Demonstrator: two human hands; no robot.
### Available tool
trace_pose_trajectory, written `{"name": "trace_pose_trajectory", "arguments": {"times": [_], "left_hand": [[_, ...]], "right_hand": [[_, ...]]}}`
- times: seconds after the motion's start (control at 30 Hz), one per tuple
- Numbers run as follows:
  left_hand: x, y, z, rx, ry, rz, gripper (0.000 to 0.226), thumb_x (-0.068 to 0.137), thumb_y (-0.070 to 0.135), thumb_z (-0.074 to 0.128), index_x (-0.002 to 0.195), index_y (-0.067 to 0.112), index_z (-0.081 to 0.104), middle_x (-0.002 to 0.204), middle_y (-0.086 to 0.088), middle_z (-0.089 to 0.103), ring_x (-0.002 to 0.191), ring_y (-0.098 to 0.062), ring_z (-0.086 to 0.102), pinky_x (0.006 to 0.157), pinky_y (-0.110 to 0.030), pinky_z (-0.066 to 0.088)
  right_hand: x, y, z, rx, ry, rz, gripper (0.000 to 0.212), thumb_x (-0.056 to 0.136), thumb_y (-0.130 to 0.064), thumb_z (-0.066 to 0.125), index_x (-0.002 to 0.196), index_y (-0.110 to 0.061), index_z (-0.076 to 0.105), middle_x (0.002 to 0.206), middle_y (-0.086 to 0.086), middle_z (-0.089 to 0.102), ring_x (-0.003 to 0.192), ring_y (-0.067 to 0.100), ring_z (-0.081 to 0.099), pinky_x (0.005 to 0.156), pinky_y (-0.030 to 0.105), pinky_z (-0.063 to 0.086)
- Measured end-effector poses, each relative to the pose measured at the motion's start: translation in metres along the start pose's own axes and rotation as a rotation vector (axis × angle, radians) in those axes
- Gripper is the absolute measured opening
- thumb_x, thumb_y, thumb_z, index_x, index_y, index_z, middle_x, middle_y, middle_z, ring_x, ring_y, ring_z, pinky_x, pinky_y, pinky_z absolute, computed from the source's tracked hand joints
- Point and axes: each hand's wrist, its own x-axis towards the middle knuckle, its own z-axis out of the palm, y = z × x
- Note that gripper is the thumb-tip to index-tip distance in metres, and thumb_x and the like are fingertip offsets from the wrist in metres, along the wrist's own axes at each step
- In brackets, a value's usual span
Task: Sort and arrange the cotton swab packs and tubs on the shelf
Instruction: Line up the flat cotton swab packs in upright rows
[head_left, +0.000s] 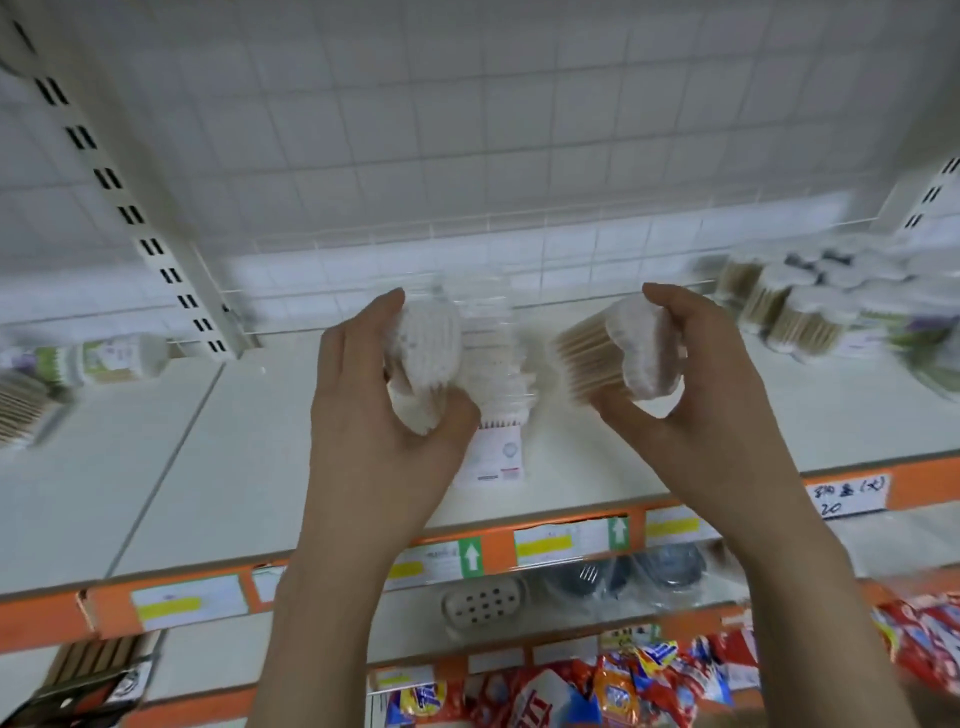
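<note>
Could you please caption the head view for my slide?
Both hands, left and right, each hold a swab pack above the shelf.

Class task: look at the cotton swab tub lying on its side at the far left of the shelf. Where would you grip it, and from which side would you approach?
Probably grip the cotton swab tub round its middle, from above. It lies on its side on the shelf with its curved wall facing up and open space above it. The view is blurred, so finer detail is unclear.
</note>
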Motion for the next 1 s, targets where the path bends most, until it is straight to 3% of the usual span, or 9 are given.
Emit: {"name": "trace_pose_trajectory", "arguments": {"times": [0.13,0.23,0.43,0.53,0.67,0.77,0.83,1.0], "left_hand": [[0.011,0.001,0.022,-0.067,-0.025,0.014,0.069,0.070,0.028,0.067,0.133,0.029,0.039,0.117,0.025,0.040,0.106,0.006,0.049,0.090,-0.011,0.041],[0.017,0.002,0.047,-0.108,-0.013,0.012,0.068,0.070,0.028,0.069,0.132,0.027,0.041,0.119,0.018,0.043,0.107,-0.007,0.054,0.087,-0.017,0.044],[0.031,0.028,0.095,-0.142,-0.068,0.070,0.066,0.071,0.032,0.068,0.131,0.031,0.039,0.112,0.027,0.039,0.104,0.005,0.051,0.085,-0.009,0.044],[0.031,0.039,0.123,-0.128,-0.087,0.105,0.067,0.073,0.030,0.068,0.132,0.028,0.039,0.114,0.020,0.040,0.104,-0.002,0.053,0.087,-0.015,0.047],[0.023,0.058,0.167,0.003,-0.108,0.079,0.070,0.074,0.030,0.075,0.135,0.024,0.042,0.112,0.020,0.042,0.098,0.005,0.044,0.082,0.002,0.034],[0.012,0.078,0.203,0.040,-0.119,0.002,0.072,0.074,0.030,0.074,0.138,0.028,0.039,0.111,0.031,0.039,0.103,0.002,0.043,0.089,-0.007,0.032],[0.005,0.094,0.231,0.061,-0.112,-0.048,0.073,0.074,0.030,0.073,0.138,0.027,0.040,0.116,0.024,0.041,0.108,-0.006,0.048,0.092,-0.017,0.035],[-0.015,0.142,0.297,0.095,-0.123,-0.082,0.073,0.074,0.026,0.075,0.139,0.023,0.040,0.117,0.017,0.043,0.104,-0.002,0.045,0.089,-0.012,0.033]], "right_hand": [[0.007,0.015,-0.007,-0.100,0.031,0.033,0.070,0.075,-0.017,0.073,0.136,-0.016,0.038,0.122,-0.009,0.039,0.118,0.014,0.042,0.090,0.003,0.027],[0.014,0.025,-0.017,-0.175,0.019,0.030,0.071,0.075,-0.016,0.073,0.137,-0.018,0.039,0.118,-0.009,0.038,0.111,0.010,0.042,0.088,-0.002,0.024],[0.023,0.058,-0.056,-0.254,0.061,0.053,0.071,0.074,-0.013,0.074,0.137,-0.016,0.041,0.115,-0.003,0.038,0.096,-0.003,0.035,0.083,-0.007,0.023],[0.021,0.083,-0.076,-0.269,0.065,0.061,0.072,0.073,-0.012,0.074,0.137,-0.015,0.041,0.116,-0.001,0.038,0.097,-0.005,0.033,0.084,-0.007,0.023],[0.024,0.123,-0.107,-0.258,0.033,0.038,0.073,0.075,-0.011,0.072,0.139,-0.016,0.039,0.113,-0.003,0.037,0.096,-0.017,0.033,0.083,-0.007,0.022],[0.028,0.156,-0.137,-0.230,-0.004,0.006,0.072,0.075,-0.010,0.072,0.138,-0.015,0.039,0.115,-0.006,0.036,0.096,-0.009,0.034,0.083,-0.008,0.022],[0.031,0.177,-0.163,-0.209,-0.023,-0.023,0.069,0.075,-0.011,0.072,0.136,-0.016,0.041,0.117,-0.009,0.037,0.100,-0.006,0.036,0.085,-0.007,0.023],[0.035,0.227,-0.220,-0.182,-0.080,-0.084,0.058,0.074,-0.012,0.072,0.127,-0.013,0.047,0.118,-0.004,0.043,0.098,-0.003,0.038,0.085,-0.006,0.025]]}}
